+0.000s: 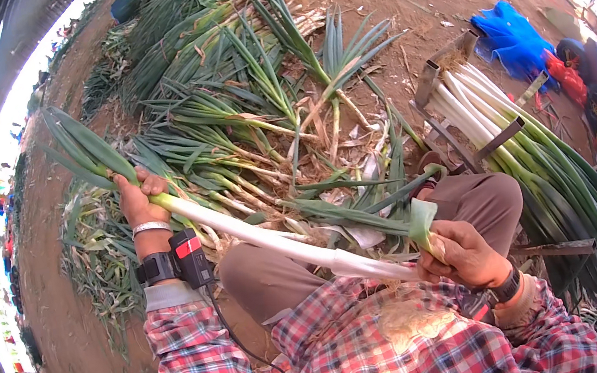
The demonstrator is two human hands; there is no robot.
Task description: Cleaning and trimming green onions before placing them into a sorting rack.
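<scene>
A long green onion point(268, 240) stretches slantwise across my lap, its white shaft bare and smooth. My left hand point(143, 199) is closed around it where the white turns to green leaves. At the root end, my right hand point(467, 255) is closed with a loose green outer leaf point(420, 223) coming out between thumb and fingers. The shaft's lower end meets the fingers of that hand, so I cannot tell how firmly it is gripped there. Beyond my knees lie unpeeled green onions point(242, 176) with dry, brownish outer skins.
To the right, a metal rack point(455, 142) holds a bundle of peeled green onions point(518, 144). A large heap of green onions point(191, 47) covers the ground farther off. Leaf scraps point(103, 256) are piled at left. Blue netting point(513, 39) lies past the rack.
</scene>
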